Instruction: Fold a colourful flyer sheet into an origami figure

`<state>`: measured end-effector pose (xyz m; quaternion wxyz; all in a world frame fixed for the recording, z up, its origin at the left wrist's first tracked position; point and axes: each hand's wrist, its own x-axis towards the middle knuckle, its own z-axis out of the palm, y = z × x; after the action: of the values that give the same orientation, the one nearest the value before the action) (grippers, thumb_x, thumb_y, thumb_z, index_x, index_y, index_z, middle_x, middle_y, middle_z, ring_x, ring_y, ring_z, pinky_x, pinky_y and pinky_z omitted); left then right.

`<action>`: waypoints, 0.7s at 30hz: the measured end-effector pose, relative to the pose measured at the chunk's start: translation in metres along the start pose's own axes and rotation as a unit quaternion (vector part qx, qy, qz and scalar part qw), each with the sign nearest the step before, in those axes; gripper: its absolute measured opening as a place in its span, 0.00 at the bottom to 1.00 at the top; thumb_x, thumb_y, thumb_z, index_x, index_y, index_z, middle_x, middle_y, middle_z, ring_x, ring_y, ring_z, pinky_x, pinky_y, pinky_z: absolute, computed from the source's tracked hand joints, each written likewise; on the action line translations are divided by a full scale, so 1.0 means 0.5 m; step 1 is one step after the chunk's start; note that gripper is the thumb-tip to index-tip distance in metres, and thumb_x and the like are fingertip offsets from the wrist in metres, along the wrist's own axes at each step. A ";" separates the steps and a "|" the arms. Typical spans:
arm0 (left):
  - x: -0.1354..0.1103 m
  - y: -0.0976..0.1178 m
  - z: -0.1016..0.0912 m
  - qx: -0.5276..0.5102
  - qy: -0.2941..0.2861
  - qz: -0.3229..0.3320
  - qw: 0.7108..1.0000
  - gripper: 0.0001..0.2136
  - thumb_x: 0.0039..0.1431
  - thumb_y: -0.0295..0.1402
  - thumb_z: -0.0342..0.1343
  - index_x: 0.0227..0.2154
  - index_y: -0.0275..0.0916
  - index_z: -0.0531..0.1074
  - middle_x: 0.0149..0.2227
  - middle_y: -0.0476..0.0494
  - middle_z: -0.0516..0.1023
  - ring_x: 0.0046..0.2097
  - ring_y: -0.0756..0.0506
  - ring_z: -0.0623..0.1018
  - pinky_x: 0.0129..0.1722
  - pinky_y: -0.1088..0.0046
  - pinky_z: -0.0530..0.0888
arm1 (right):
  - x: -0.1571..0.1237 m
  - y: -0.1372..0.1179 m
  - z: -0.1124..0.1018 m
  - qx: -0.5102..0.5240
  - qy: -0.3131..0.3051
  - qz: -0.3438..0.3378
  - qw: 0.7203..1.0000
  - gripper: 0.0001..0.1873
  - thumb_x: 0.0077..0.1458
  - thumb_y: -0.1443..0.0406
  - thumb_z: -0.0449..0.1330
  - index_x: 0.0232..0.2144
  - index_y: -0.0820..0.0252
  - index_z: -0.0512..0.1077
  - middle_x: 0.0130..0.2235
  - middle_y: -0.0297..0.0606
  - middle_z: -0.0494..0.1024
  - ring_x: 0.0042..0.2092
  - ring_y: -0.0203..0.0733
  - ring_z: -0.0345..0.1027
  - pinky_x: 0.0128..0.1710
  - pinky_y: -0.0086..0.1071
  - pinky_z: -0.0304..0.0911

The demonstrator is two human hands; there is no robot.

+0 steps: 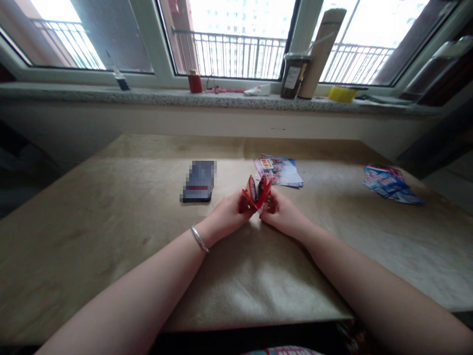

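Both of my hands meet over the middle of the table around a small red folded paper piece [262, 196], which opens into pointed flaps at the top. My left hand [233, 209] grips its left side, with a silver bangle [200, 239] on that wrist. Closed on the right side of the same piece is my right hand [281, 212]. The fingertips are partly hidden behind the paper. Just beyond my hands lies a stack of colourful printed leaflets [286, 170]. To the left rests a dark phone [199, 181], its screen blurred out.
Blue and red printed leaflets [391, 185] lie fanned at the right of the table [92, 236]. Along the window sill [155, 96] stand a red thread spool [194, 82], a dark lidded container [293, 76], a tall cardboard tube [321, 54] and a yellow tape roll [342, 94].
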<state>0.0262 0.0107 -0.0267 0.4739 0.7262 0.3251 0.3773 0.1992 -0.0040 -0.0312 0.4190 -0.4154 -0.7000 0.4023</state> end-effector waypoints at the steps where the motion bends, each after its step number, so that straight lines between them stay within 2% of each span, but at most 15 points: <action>1: -0.001 0.002 0.000 0.004 0.004 -0.001 1.000 0.14 0.50 0.27 0.57 0.41 0.34 0.68 0.38 0.43 0.77 0.38 0.45 0.77 0.40 0.69 0.74 | -0.001 0.000 0.000 -0.004 -0.001 0.001 1.000 0.20 0.42 0.72 0.56 0.41 0.57 0.66 0.31 0.31 0.69 0.26 0.33 0.59 0.26 0.27 0.57; 7: -0.002 0.017 0.004 -0.016 -0.007 0.019 1.000 0.13 0.50 0.27 0.57 0.40 0.35 0.68 0.40 0.42 0.76 0.40 0.46 0.77 0.40 0.72 0.74 | -0.004 0.000 -0.002 -0.011 0.001 -0.006 1.000 0.20 0.42 0.73 0.57 0.41 0.57 0.66 0.32 0.32 0.70 0.29 0.35 0.62 0.27 0.28 0.59; 10: -0.002 0.015 0.004 -0.035 -0.013 0.024 0.999 0.13 0.51 0.27 0.56 0.41 0.35 0.68 0.42 0.42 0.76 0.41 0.46 0.77 0.41 0.71 0.74 | -0.004 -0.001 -0.004 0.010 -0.003 -0.011 1.000 0.16 0.47 0.70 0.57 0.41 0.57 0.66 0.34 0.34 0.72 0.31 0.36 0.65 0.31 0.29 0.63; 13: -0.003 0.014 0.001 -0.007 -0.009 0.032 0.999 0.12 0.52 0.28 0.56 0.41 0.35 0.68 0.40 0.42 0.76 0.41 0.45 0.76 0.41 0.71 0.73 | -0.001 0.000 -0.007 0.029 -0.003 -0.010 1.000 0.13 0.51 0.67 0.56 0.41 0.57 0.66 0.36 0.35 0.73 0.34 0.37 0.67 0.34 0.31 0.65; 16: -0.006 0.020 -0.003 0.024 -0.003 0.017 1.000 0.10 0.56 0.32 0.55 0.40 0.35 0.68 0.40 0.41 0.76 0.41 0.45 0.76 0.39 0.72 0.73 | 0.002 0.004 -0.009 0.005 0.007 -0.007 1.000 0.14 0.51 0.67 0.57 0.42 0.57 0.67 0.38 0.36 0.74 0.38 0.40 0.68 0.36 0.31 0.66; 21: -0.006 0.025 -0.006 0.004 -0.002 0.007 1.000 0.08 0.59 0.33 0.52 0.39 0.34 0.68 0.37 0.42 0.75 0.38 0.46 0.76 0.38 0.71 0.73 | -0.001 0.001 -0.010 -0.023 -0.002 -0.010 1.000 0.12 0.52 0.66 0.57 0.41 0.58 0.68 0.37 0.36 0.75 0.36 0.39 0.70 0.32 0.30 0.67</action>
<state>0.0238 0.0054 -0.0148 0.4694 0.7311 0.3206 0.3773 0.2039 -0.0031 -0.0301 0.4118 -0.4172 -0.7139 0.3831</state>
